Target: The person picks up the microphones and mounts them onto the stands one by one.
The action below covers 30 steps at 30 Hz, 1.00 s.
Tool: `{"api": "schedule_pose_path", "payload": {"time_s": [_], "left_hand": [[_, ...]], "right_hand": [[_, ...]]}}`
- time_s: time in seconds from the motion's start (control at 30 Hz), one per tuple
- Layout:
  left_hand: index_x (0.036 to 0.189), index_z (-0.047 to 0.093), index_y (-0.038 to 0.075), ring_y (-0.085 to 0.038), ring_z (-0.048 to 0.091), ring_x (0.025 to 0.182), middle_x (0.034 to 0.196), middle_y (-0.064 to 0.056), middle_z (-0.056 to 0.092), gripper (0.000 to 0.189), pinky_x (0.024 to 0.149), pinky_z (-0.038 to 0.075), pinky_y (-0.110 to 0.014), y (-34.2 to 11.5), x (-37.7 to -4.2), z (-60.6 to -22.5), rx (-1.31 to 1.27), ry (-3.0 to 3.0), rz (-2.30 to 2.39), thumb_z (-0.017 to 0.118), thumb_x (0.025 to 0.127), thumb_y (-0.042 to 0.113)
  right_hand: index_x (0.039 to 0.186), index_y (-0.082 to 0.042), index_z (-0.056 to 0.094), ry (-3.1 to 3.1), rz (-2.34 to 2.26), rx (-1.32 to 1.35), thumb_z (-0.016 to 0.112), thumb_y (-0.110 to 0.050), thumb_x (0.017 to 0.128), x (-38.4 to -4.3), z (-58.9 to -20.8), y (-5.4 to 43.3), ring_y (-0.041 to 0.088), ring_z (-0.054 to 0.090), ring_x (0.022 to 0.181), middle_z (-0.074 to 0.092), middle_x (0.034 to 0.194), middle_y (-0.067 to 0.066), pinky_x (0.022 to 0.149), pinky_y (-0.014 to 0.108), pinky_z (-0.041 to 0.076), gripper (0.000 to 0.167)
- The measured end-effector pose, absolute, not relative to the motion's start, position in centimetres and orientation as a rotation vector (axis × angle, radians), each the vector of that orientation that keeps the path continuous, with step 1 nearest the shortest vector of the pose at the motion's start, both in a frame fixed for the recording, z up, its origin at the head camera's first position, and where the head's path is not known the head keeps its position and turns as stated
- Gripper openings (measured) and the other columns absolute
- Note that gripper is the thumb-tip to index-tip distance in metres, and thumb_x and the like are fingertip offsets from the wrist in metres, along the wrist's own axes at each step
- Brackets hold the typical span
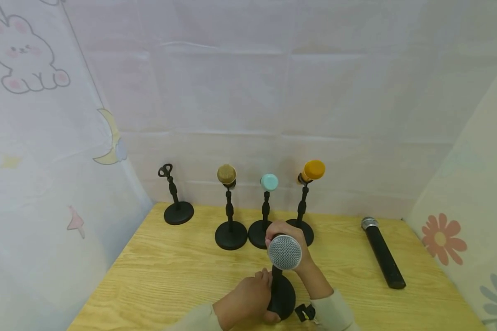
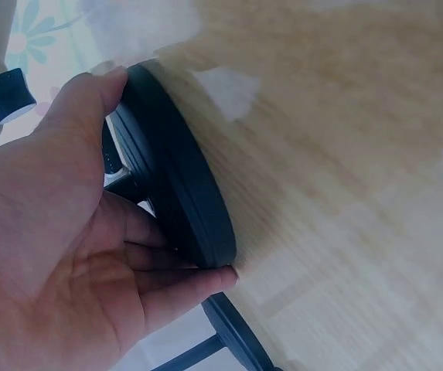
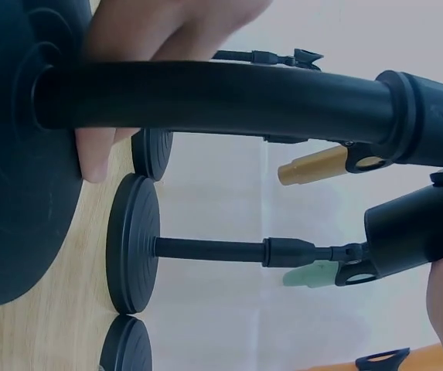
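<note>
Near the table's front edge, my left hand [image 1: 248,294] grips the round base [image 2: 175,162] of a black microphone stand [image 3: 213,94]. Its thumb and fingers are on the disc's rim in the left wrist view. My right hand [image 1: 287,234] holds a black microphone with a silver mesh head [image 1: 285,252] above this stand. The microphone's black handle [image 3: 403,228] shows beside the stand's upper part in the right wrist view. How far the handle is seated in the holder is hidden. A small black piece [image 1: 305,313] lies beside the base.
Behind my hands stand a gold microphone [image 1: 226,174], a mint microphone [image 1: 269,182] and an orange microphone [image 1: 314,169], each on a black stand. A stand with a bare holder [image 1: 179,212] is at back left. Another black microphone [image 1: 384,255] lies at right.
</note>
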<state>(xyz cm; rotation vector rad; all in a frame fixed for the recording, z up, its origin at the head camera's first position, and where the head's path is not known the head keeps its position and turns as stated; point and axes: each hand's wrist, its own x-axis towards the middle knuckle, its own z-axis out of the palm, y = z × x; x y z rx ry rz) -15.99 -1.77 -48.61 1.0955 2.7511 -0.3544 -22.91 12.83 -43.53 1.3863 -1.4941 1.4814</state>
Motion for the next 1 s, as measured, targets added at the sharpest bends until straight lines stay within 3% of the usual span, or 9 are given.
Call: {"api": "schedule_pose_path", "payload": {"time_s": [0.13, 0.3, 0.43, 0.6, 0.67, 0.83, 1.0], "left_hand": [[0.147, 0.054, 0.01, -0.014, 0.056, 0.128, 0.151, -0.004, 0.051, 0.093, 0.084, 0.057, -0.023, -1.9, -16.0, -48.9, 1.078, 2.753, -0.275, 0.053, 0.086, 0.08], [0.152, 0.047, 0.01, -0.015, 0.053, 0.133, 0.155, -0.005, 0.046, 0.099, 0.088, 0.056, -0.025, -2.1, -16.0, -49.3, 1.029, 2.759, -0.177, 0.056, 0.084, 0.08], [0.155, 0.042, 0.01, -0.017, 0.05, 0.137, 0.158, -0.005, 0.042, 0.102, 0.092, 0.055, -0.027, -2.7, -15.9, -49.8, 1.016, 2.757, -0.064, 0.057, 0.082, 0.079], [0.157, 0.038, 0.008, -0.02, 0.044, 0.143, 0.16, -0.008, 0.038, 0.101, 0.101, 0.051, -0.028, -3.7, -15.9, -50.4, 1.089, 2.747, 0.062, 0.051, 0.086, 0.079], [0.157, 0.037, 0.008, -0.02, 0.042, 0.144, 0.161, -0.008, 0.037, 0.099, 0.105, 0.048, -0.029, -4.1, -15.8, -50.6, 1.084, 2.732, 0.127, 0.051, 0.087, 0.077], [0.154, 0.044, 0.01, -0.019, 0.046, 0.141, 0.158, -0.005, 0.042, 0.089, 0.106, 0.048, -0.031, -5.0, -15.6, -50.4, 1.037, 2.727, 0.215, 0.058, 0.089, 0.07], [0.149, 0.052, 0.011, -0.017, 0.052, 0.134, 0.151, -0.004, 0.051, 0.081, 0.101, 0.051, -0.029, -5.2, -15.3, -50.3, 1.055, 2.79, 0.241, 0.062, 0.09, 0.065]], "right_hand": [[0.096, 0.005, 0.062, -1.524, 1.47, 1.386, 0.072, 0.005, 0.087, -22.7, -43.2, 13.0, 0.024, 0.059, 0.076, 0.061, 0.084, 0.015, 0.078, 0.028, 0.053, 0.014], [0.101, 0.003, 0.062, -1.729, 1.47, 1.306, 0.072, 0.023, 0.073, -21.7, -42.9, 13.7, 0.026, 0.061, 0.087, 0.063, 0.094, 0.016, 0.086, 0.026, 0.053, 0.036], [0.125, -0.006, 0.059, -2.095, 1.366, 1.093, 0.083, 0.005, 0.078, -19.9, -42.2, 15.2, 0.026, 0.06, 0.108, 0.062, 0.12, 0.01, 0.097, 0.025, 0.049, 0.054], [0.15, -0.014, 0.037, -2.429, 1.23, 0.838, 0.085, -0.012, 0.083, -17.6, -42.1, 18.0, 0.026, 0.049, 0.131, 0.046, 0.147, 0.006, 0.107, 0.048, 0.045, 0.082], [0.154, -0.014, 0.031, -2.505, 1.155, 0.775, 0.08, -0.017, 0.089, -16.7, -42.7, 18.8, 0.028, 0.047, 0.135, 0.042, 0.15, 0.007, 0.107, 0.056, 0.043, 0.082], [0.161, -0.013, 0.025, -2.731, 1.015, 0.707, 0.06, -0.041, 0.102, -14.6, -45.0, 19.2, 0.033, 0.04, 0.144, 0.036, 0.159, 0.009, 0.109, 0.058, 0.04, 0.074], [0.161, -0.008, 0.025, -3.007, 0.768, 0.716, 0.055, -0.051, 0.102, -12.9, -46.7, 18.5, 0.038, 0.036, 0.147, 0.026, 0.165, 0.016, 0.11, 0.057, 0.04, 0.08]]}}
